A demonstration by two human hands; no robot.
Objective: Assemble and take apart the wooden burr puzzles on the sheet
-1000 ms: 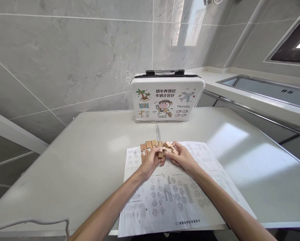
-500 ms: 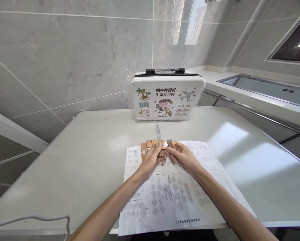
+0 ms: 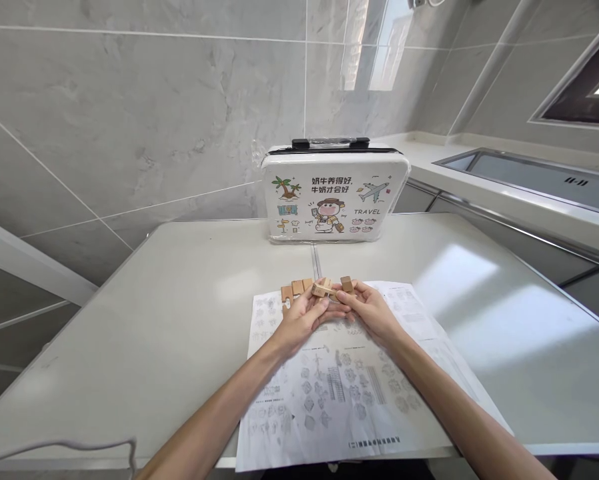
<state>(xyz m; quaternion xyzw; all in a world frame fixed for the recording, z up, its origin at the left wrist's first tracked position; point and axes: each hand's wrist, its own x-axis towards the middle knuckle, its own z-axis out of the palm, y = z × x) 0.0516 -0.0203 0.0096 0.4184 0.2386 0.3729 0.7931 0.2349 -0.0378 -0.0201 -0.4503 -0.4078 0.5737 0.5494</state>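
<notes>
Over the far part of a printed sheet (image 3: 379, 420), both hands work close together. My left hand (image 3: 298, 325) is closed on a notched wooden puzzle piece (image 3: 321, 291), which lies tilted across its fingertips. My right hand (image 3: 374, 313) pinches another wooden block (image 3: 347, 284), its end standing up above the fingers. The right thumb reaches toward the left hand's piece; whether the two pieces touch, I cannot tell. Just beyond the left hand, several notched wooden pieces (image 3: 286, 293) stand in a row on the sheet's far edge, partly hidden by the fingers.
A white carry case (image 3: 299, 230) with cartoon prints and a black handle stands at the table's back, wrapped in clear plastic. Beneath everything is a pale table (image 3: 179, 320). A counter with a sink (image 3: 529, 173) runs along the right; a grey cable (image 3: 79, 440) lies front left.
The piece in my left hand has been turned and now lies more crosswise. My right hand's block has shifted slightly right and up. Left fingers now stretch under the right hand.
</notes>
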